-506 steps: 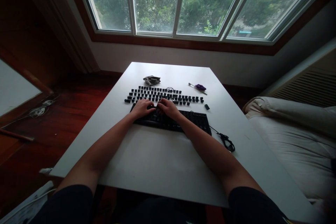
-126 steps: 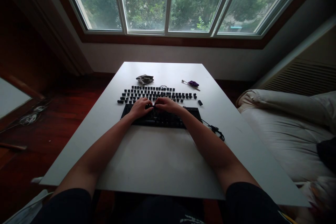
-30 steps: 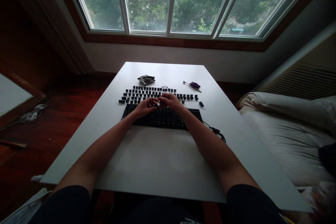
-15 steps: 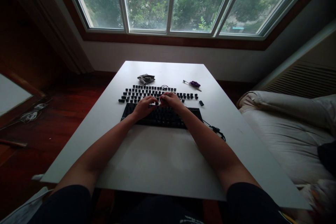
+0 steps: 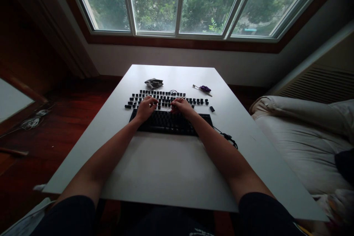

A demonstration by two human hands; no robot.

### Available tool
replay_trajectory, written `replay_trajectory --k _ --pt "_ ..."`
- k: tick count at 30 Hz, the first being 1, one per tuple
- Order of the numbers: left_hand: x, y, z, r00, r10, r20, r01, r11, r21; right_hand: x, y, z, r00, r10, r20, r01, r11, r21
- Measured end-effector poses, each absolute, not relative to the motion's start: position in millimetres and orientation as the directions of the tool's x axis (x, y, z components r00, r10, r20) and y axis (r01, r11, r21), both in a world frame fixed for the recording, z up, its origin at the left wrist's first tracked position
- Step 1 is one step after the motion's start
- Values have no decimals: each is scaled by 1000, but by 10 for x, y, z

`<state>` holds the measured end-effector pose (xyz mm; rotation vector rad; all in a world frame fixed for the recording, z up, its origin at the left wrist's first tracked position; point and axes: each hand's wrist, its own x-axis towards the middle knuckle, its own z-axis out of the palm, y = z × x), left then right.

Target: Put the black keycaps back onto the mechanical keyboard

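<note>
A black keyboard [image 5: 168,123] lies across the white table, with rows of loose black keycaps [image 5: 198,101] laid out just beyond it. My left hand [image 5: 146,108] is over the keyboard's left part, at the near keycap rows. Its thumb and fingers are curled around a small dark piece that looks like a keycap [image 5: 156,103]. Right of it, my right hand [image 5: 181,107] hovers at the keyboard's far edge, fingers pinched on a thin, pale stick-like tool [image 5: 181,99]. The tool's tip and exact kind are too small to make out.
A crumpled grey cloth [image 5: 153,83] lies behind the keycaps. At the back right are a thin brush-like stick [image 5: 197,87] and a purple item [image 5: 205,88]. A black cable [image 5: 228,137] coils right of the keyboard. A beige cushioned seat [image 5: 301,129] stands beside the table.
My left hand has moved left, away from my right hand, to the keycap rows. My right hand has shifted slightly and keeps the thin tool.
</note>
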<state>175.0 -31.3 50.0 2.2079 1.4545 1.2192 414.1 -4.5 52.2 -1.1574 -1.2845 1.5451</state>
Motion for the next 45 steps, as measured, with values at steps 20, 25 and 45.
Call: replay_trajectory --k 20,25,45 --pt "1923 -97 474 215 903 372 718 -404 566 4244 25 431 -318 920 -227 -17 -245 -969" --pt "1999 -7 462 187 933 308 808 -324 492 4243 19 446 -321 918 -234 -20 -254 -967" --pt "2152 41 276 180 941 286 886 -282 368 4242 18 454 -320 919 -229 -24 -250 -968"
